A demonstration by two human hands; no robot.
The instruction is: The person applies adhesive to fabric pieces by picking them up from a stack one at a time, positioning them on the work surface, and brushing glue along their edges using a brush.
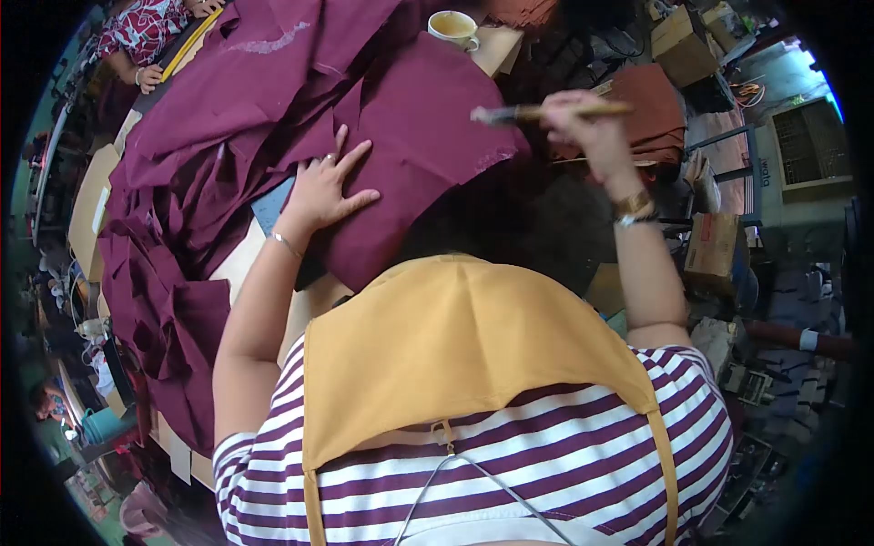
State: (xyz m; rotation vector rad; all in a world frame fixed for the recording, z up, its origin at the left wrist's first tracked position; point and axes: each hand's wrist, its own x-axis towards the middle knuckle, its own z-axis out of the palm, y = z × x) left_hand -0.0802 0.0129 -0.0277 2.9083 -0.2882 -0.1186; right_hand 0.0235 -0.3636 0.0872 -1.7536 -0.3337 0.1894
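My left hand (328, 189) lies with its fingers spread on a piece of maroon fabric (428, 118), a ring on one finger. Raised to the right of that fabric, my right hand (587, 127) is closed around a paintbrush (519, 114) with a wooden handle. Its pale bristle end points left, above the cloth and apart from it. A whitish smear runs along the fabric's right edge. More maroon fabric (218, 109) lies heaped to the left, with another pale smear near its top. Beyond the piece stands a cream cup (452, 29); its contents are unclear.
At the upper left, another person's hand (148, 78) is beside a yellow strip (188, 47). Folded rust-brown fabric (646, 109) is stacked at the right. Cardboard boxes (683, 45) stand farther back, and another carton (713, 246) is at the right.
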